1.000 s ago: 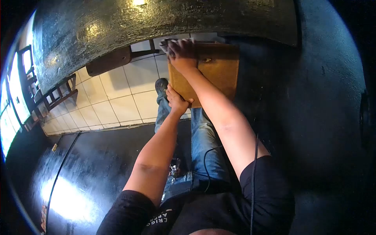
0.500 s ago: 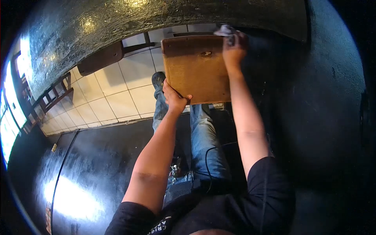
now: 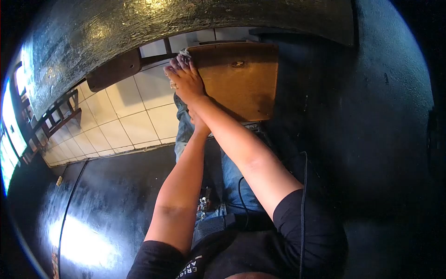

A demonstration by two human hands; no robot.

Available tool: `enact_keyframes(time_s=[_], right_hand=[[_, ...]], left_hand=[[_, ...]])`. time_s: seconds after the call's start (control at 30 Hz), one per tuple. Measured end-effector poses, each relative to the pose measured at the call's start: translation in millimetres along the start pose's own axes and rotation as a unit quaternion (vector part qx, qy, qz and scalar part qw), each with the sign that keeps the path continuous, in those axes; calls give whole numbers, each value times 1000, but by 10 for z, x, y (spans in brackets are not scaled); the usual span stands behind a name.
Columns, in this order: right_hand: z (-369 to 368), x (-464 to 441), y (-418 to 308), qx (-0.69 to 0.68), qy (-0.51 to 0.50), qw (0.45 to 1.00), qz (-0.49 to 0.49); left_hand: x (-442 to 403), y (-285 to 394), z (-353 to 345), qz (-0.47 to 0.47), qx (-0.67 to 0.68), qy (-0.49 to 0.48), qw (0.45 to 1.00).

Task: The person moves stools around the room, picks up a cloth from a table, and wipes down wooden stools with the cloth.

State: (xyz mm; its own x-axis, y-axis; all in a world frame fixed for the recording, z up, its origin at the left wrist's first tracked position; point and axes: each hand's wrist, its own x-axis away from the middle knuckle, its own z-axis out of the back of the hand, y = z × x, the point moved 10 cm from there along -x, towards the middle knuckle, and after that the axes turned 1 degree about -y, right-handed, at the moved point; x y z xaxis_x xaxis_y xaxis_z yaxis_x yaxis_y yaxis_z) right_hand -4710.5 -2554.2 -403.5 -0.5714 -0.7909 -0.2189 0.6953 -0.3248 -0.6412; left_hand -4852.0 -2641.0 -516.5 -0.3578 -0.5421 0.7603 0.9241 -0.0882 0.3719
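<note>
A brown wooden board, like a chair seat, lies flat in front of my legs, with a dark-ringed mark near its far edge. My right hand is at the board's far left edge, its fingers bent over a crumpled greyish cloth. The cloth shows at the fingertips and beside the thumb side. My left hand is at the near left corner of the board, under my crossing right forearm. Most of its fingers are hidden, but it stays at the corner it was gripping.
A dark, glossy tabletop curves across above the board. Under it is another brown chair part. Pale floor tiles lie to the left, and a black wall is on the right. A black cable runs at lower left.
My right hand has swept with the cloth from the board's far right corner to its left edge, so its forearm now crosses over my left hand. The view has shifted slightly.
</note>
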Motion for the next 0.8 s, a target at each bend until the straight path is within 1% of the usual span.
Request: enact_keyframes(time_s=[0.07,0.1,0.13,0.17,0.2,0.23,0.27,0.3,0.33,0.37,0.43,0.47,0.5,0.53,0.57,0.6,0.63,0.67,0.7,0.73,0.77,0.8], right_hand=[[161,76,71,-7,0,1000,3],[269,125,129,-16,-1,1000,14],[311,245,293,-28,-13,999,-15],[588,408,462,-22,87,996,-25],[669,627,848,24,74,989,-129],[983,804,911,98,118,984,-91],[1185,1028,1128,98,139,979,-115],[1477,1080,1242,144,61,967,-202],[1637,1240,1363,193,80,963,-170],[1741,1448,1555,189,92,962,-175],[1871,1651,1675,191,67,954,-223],[1819,1782,1615,179,60,953,-239],[1764,1843,1496,168,56,951,-253],[1590,2033,1394,172,45,960,-215],[1507,2140,1169,154,53,970,-180],[1417,2191,959,151,12,964,-219],[1185,2368,889,125,-22,963,-236],[983,2568,744,125,-75,961,-237],[883,2642,569,137,-108,955,-239],[886,2581,453,102,-76,961,-246],[927,2529,374,67,-47,964,-254],[930,2531,360,66,-50,964,-254]], left_hand=[[45,41,33,-5,5,-3,1000],[121,248,180,-52,44,37,997],[195,440,321,-100,83,79,988],[210,400,285,-47,62,57,995],[222,425,293,-27,53,41,997],[237,416,283,-7,44,26,999],[230,408,271,-6,45,26,999],[220,430,293,-24,32,41,998],[210,455,318,-44,18,57,997],[187,453,306,-45,17,58,997],[234,441,325,-49,4,95,994],[255,421,315,-49,4,91,995],[236,391,278,-37,25,64,997],[225,391,240,-27,45,37,998],[242,427,244,-33,44,34,998],[250,434,260,-30,57,34,997],[249,427,282,-27,70,33,997],[238,422,292,-31,69,34,997],[223,441,295,-59,93,34,993],[203,404,267,-84,115,34,989],[157,327,225,-82,114,34,989],[102,274,214,-65,193,33,978]])
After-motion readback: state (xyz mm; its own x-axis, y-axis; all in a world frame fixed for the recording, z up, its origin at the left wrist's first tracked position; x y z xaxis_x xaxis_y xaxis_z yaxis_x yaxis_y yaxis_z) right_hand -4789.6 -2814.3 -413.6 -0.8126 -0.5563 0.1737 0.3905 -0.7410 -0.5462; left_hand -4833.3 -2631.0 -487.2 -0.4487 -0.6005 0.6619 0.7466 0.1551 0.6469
